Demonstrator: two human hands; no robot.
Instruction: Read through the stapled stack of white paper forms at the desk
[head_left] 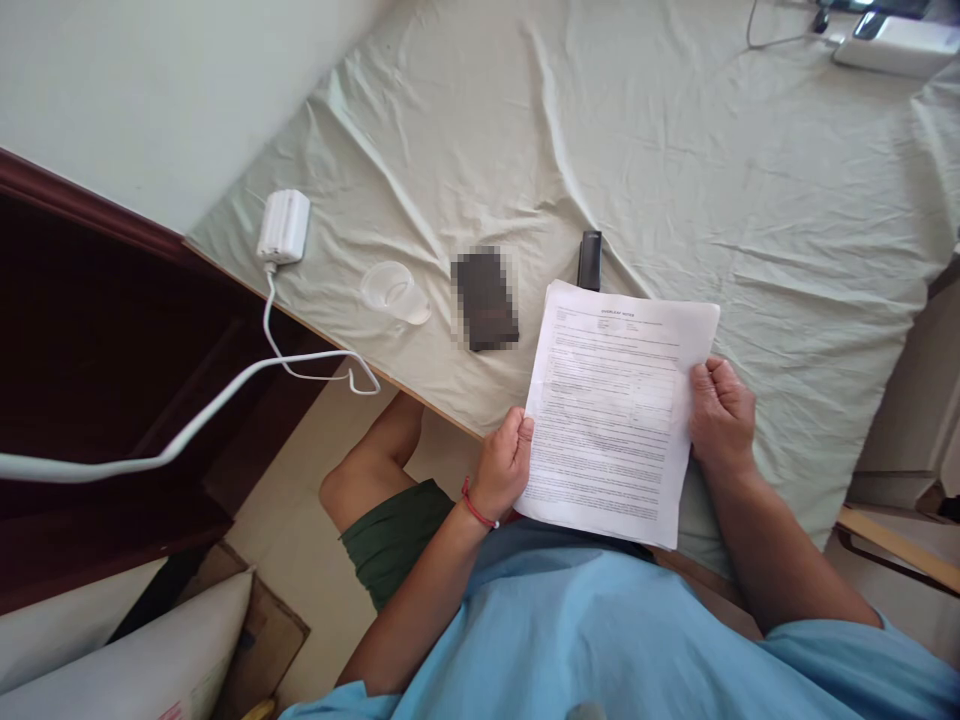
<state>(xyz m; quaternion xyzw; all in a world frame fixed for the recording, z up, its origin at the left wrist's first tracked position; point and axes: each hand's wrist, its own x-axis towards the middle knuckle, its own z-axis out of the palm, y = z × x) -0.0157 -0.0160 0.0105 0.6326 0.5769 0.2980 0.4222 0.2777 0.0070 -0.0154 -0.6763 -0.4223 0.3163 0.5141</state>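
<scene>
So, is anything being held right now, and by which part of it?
Yes, a stack of printed papers: the left grip has its left edge, below the middle, and the right grip has its right edge, a little higher up.

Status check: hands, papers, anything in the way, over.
Left hand and right hand gripping paper stack at opposite side edges. Stack printed side up, nothing lying on it. Small black object showing just beyond far edge.
</scene>
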